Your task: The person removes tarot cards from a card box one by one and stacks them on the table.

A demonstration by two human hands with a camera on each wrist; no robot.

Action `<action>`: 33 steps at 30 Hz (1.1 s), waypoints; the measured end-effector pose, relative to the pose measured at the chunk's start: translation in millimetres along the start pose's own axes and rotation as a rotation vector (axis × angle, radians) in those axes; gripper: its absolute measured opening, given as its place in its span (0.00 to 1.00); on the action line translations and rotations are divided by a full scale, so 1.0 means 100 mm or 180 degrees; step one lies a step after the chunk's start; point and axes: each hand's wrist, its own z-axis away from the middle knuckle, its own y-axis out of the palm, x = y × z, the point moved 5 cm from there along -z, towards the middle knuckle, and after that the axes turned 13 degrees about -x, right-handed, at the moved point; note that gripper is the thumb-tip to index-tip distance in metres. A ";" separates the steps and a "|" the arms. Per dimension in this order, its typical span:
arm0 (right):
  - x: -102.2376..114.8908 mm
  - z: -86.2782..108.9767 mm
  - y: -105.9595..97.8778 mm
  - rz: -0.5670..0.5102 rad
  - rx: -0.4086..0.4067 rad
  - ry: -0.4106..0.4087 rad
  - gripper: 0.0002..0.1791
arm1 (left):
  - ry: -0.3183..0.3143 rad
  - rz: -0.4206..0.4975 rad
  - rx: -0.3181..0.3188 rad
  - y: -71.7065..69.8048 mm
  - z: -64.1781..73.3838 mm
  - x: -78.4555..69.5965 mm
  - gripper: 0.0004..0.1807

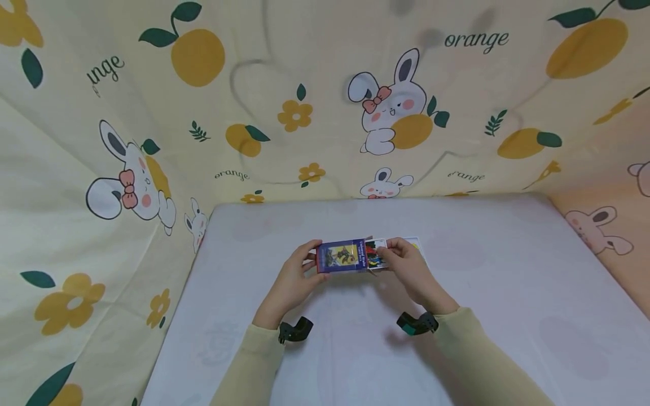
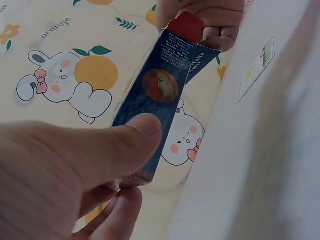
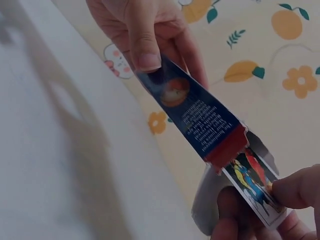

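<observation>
A dark blue card box (image 1: 339, 256) with a picture on its front is held up over the table, lying sideways between both hands. My left hand (image 1: 293, 282) grips its closed end, with the thumb across the narrow side that bears a round face picture. At the box's open end, my right hand (image 1: 413, 275) pinches colourful picture cards (image 3: 252, 182), which stick partly out. An unfolded pale flap (image 3: 206, 200) hangs by that end. The left wrist view shows a red tab (image 2: 187, 24) there. How many cards are pinched is hidden.
A loose picture card (image 2: 257, 70) lies on the white table (image 1: 345, 349), partly behind my right hand in the head view. A cloth (image 1: 325, 84) printed with rabbits and oranges hangs behind the table and along its sides.
</observation>
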 end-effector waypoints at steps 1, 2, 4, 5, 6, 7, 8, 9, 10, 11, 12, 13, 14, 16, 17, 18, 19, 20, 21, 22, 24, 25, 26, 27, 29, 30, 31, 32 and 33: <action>0.00 0.00 -0.02 -0.0048 -0.0002 0.0009 0.18 | 0.0003 -0.0003 -0.0004 0.00 0.00 0.00 0.42; 0.01 0.00 -0.03 -0.0074 -0.0018 0.0011 0.18 | 0.0003 -0.0007 -0.0007 0.00 0.00 0.00 0.42; 0.01 0.00 -0.07 -0.0115 -0.0037 0.0011 0.18 | 0.0012 -0.0011 -0.0019 0.00 0.00 -0.01 0.42; 0.02 0.00 -0.09 -0.0139 -0.0040 0.0003 0.18 | 0.0022 -0.0012 -0.0026 -0.01 0.00 -0.01 0.42; 0.02 0.00 -0.10 -0.0166 -0.0047 0.0007 0.18 | 0.0030 -0.0010 -0.0030 -0.01 0.00 -0.01 0.41; 0.02 -0.01 -0.12 -0.0190 -0.0064 0.0008 0.18 | 0.0044 -0.0013 -0.0031 -0.01 0.00 -0.01 0.42; 0.02 -0.01 -0.13 -0.0219 -0.0071 0.0002 0.18 | 0.0047 -0.0012 -0.0031 -0.01 0.00 0.00 0.41; 0.02 -0.01 -0.14 -0.0239 -0.0083 -0.0005 0.18 | 0.0050 -0.0011 -0.0031 -0.01 -0.01 0.00 0.41; 0.01 -0.02 -0.15 -0.0258 -0.0091 -0.0012 0.18 | 0.0050 -0.0009 -0.0031 -0.01 -0.01 0.00 0.41; 0.01 -0.02 -0.16 -0.0271 -0.0103 -0.0016 0.18 | 0.0047 -0.0005 -0.0029 -0.01 -0.01 0.00 0.41; 0.01 -0.02 -0.16 -0.0270 -0.0116 -0.0016 0.19 | 0.0042 0.0000 -0.0029 -0.01 -0.01 0.01 0.42; 0.01 -0.02 -0.17 -0.0252 -0.0131 -0.0016 0.20 | 0.0037 0.0002 -0.0028 -0.01 -0.01 0.01 0.42; 0.00 -0.03 -0.18 -0.0239 -0.0138 -0.0014 0.21 | 0.0025 0.0010 -0.0029 -0.01 -0.01 0.01 0.42; 0.00 -0.03 -0.20 -0.0172 -0.0150 0.0001 0.24 | 0.0019 0.0019 -0.0028 -0.01 -0.01 0.01 0.42; -0.01 -0.03 -0.21 -0.0119 -0.0152 0.0001 0.26 | 0.0015 0.0018 -0.0030 -0.01 -0.01 0.01 0.42; -0.01 -0.03 -0.21 -0.0077 -0.0145 0.0004 0.28 | 0.0009 0.0016 -0.0032 -0.01 -0.01 0.02 0.42; -0.01 -0.04 -0.22 -0.0036 -0.0132 -0.0007 0.29 | 0.0001 0.0009 -0.0034 -0.01 -0.01 0.02 0.42; -0.01 -0.04 -0.23 0.0015 -0.0111 -0.0035 0.30 | -0.0005 0.0003 -0.0037 -0.01 -0.01 0.02 0.42; -0.01 -0.03 -0.23 0.0071 -0.0081 -0.0075 0.31 | -0.0015 -0.0006 -0.0041 -0.01 -0.01 0.02 0.42; -0.02 -0.03 -0.24 0.0123 -0.0041 -0.0126 0.33 | -0.0024 -0.0015 -0.0046 -0.02 -0.01 0.03 0.42; 0.00 -0.01 -0.25 0.0218 0.0064 -0.0204 0.35 | -0.0038 -0.0019 -0.0056 -0.02 -0.01 0.03 0.42; 0.00 0.00 -0.25 0.0270 0.0118 -0.0254 0.35 | -0.0045 -0.0027 -0.0060 -0.02 -0.01 0.03 0.42; 0.00 0.01 -0.26 0.0339 0.0178 -0.0300 0.36 | -0.0046 -0.0027 -0.0062 -0.02 -0.01 0.04 0.42; 0.00 0.01 -0.26 0.0403 0.0236 -0.0331 0.36 | -0.0039 -0.0025 -0.0062 -0.02 -0.01 0.04 0.42; 0.01 0.02 -0.27 0.0571 0.0338 -0.0388 0.35 | -0.0037 -0.0028 -0.0070 -0.02 -0.01 0.03 0.42; -0.01 0.02 -0.28 0.0640 0.0385 -0.0424 0.34 | -0.0041 -0.0032 -0.0072 -0.02 -0.01 0.03 0.42; -0.01 0.02 -0.28 0.0720 0.0427 -0.0450 0.33 | -0.0039 -0.0033 -0.0073 -0.03 -0.01 0.03 0.42; -0.01 0.02 -0.29 0.0794 0.0470 -0.0469 0.32 | -0.0032 -0.0036 -0.0073 -0.03 -0.01 0.04 0.42; 0.00 0.02 -0.30 0.0868 0.0494 -0.0489 0.31 | -0.0034 -0.0042 -0.0075 -0.03 -0.01 0.03 0.42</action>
